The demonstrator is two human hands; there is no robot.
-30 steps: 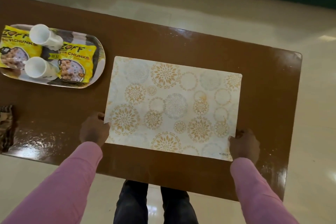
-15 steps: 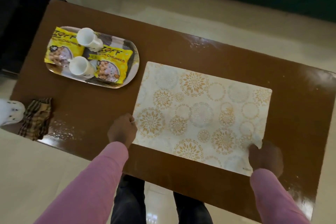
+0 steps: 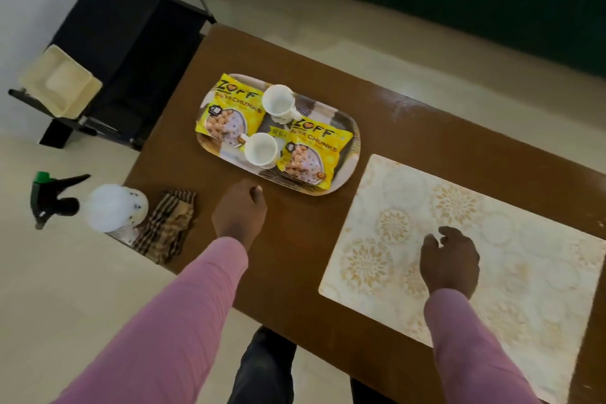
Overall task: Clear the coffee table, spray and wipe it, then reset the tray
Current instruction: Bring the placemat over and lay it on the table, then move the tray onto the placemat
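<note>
Both hands have come off the placemat corners they pinched a moment ago. Left hand has travelled toward the tray; right hand now sits over the mat's near-left part.

Left hand: fingers loosely curled, holding nothing, just short of the tray's near rim. Right hand: fingers slack and bent, holding nothing; contact with the mat cannot be told.

Tray lies toward the far-left of the coffee table, apart from the mat, which covers the tabletop's right side up to the near edge.

Step in hand, as judged: resetting the tray, probably bringing it onto the mat.
- Take it by both short ends, one hand each.
- Lift rather than drag; the surface looks freshly wiped and the mat edge could catch.
- Keep it level: the cups stand loose, one partly on a packet, and could tip or slide.
- Set down square to the mat.

Count:
- packets, two: left packet, right packet, both yellow, flat on the tray.
- cups, two: far cup, near cup, white.
- spray bottle, one, at the near-left corner.
- cloth, one, checked, beside the bottle.
</note>
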